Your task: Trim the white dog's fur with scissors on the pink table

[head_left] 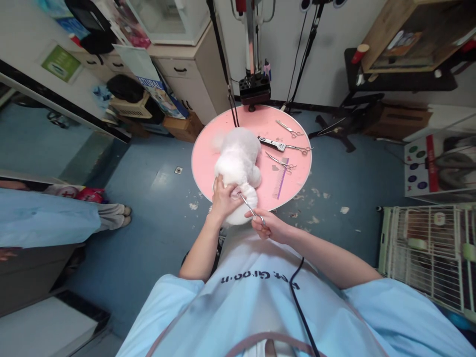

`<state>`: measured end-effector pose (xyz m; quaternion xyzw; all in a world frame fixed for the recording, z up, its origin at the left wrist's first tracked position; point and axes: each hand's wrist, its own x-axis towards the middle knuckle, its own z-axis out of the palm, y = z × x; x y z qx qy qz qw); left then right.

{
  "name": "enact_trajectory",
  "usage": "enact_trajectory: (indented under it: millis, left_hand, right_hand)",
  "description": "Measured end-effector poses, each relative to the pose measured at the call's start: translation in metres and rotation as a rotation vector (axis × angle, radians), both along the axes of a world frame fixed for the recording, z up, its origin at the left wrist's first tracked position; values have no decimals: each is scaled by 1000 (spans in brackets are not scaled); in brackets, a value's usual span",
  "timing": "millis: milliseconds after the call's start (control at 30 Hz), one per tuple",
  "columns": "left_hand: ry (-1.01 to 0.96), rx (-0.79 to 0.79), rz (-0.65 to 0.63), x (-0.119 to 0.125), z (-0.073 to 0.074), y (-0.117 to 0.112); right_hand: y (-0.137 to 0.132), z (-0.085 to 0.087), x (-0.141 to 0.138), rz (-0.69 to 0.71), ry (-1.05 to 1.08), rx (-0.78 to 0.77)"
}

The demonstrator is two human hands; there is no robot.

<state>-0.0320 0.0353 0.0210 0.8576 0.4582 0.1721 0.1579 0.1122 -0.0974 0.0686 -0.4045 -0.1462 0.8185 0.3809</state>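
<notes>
A fluffy white dog is on the round pink table, close to its near edge. My left hand grips the fur at the dog's near end, its fingers over the coat and its thumb toward a small pinkish patch. In my right hand is a pair of scissors, the fingers closed about the handles. The blades point up and left, and their tips reach the fur beside my left thumb. Whether the blades are parted is too small to tell.
Right of the dog lie a hair clipper, a purple-backed comb and several more scissors. A black tool holder stands at the table's far edge. Wire cages are at right; a person in blue is at left.
</notes>
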Motion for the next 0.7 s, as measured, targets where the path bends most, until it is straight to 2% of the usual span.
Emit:
enact_trajectory:
  millis: [167,367,500,700]
  left_hand:
    - [14,5,-2,1,0,-1]
    - [20,-6,-27,-1,-1,-2]
    - [25,0,-33,-2,-5,-1]
    - [17,23,-57,-3,-4,-1]
  right_hand:
    - [10,0,1,50,-75,-20]
    - [4,7,8,119,-141,29]
    - [7,2,12,129,-221,4]
    - [15,-3,12,161,-229,31]
